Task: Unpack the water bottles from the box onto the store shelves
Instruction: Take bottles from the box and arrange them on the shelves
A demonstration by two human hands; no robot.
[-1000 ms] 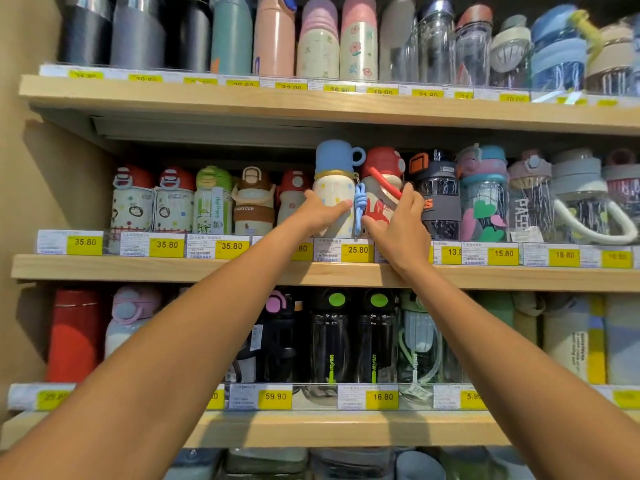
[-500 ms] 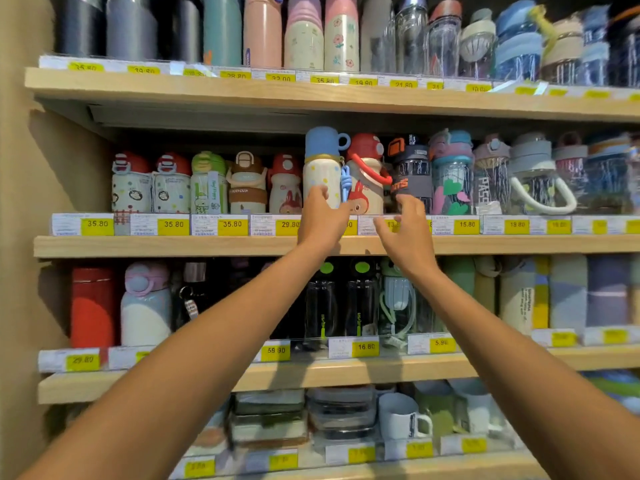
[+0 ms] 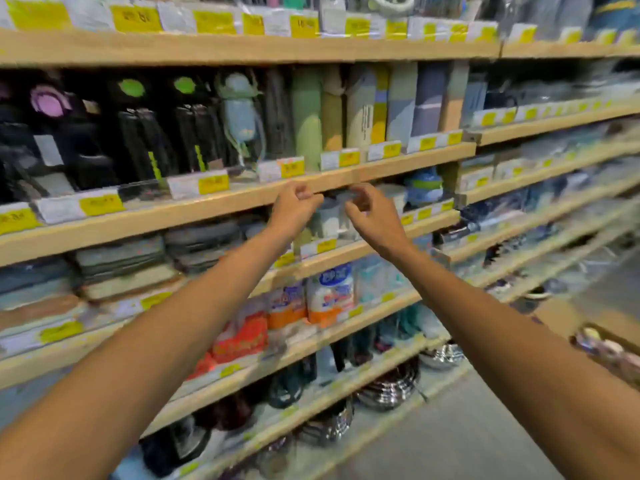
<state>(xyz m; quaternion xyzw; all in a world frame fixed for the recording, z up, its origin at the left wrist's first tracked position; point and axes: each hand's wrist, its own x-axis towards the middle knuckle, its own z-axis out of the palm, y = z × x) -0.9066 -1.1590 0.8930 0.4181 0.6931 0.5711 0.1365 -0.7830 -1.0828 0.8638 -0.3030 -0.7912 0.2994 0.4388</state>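
Currently left hand (image 3: pixel 294 206) and right hand (image 3: pixel 372 211) loosely curled, empty, just before shelf (image 3: pixel 207 206). Stocked bottles (image 3: pixel 138 133) far left; box (image 3: pixel 561 317) near right. Risk: swinging to box may clip shelf, topple bottles.

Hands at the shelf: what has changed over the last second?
Both hands let go of the bottles and came down: the left hand and right hand now hang empty, fingers loosely curled, before a lower shelf edge. The view swung down and right. The black bottles stand as before.
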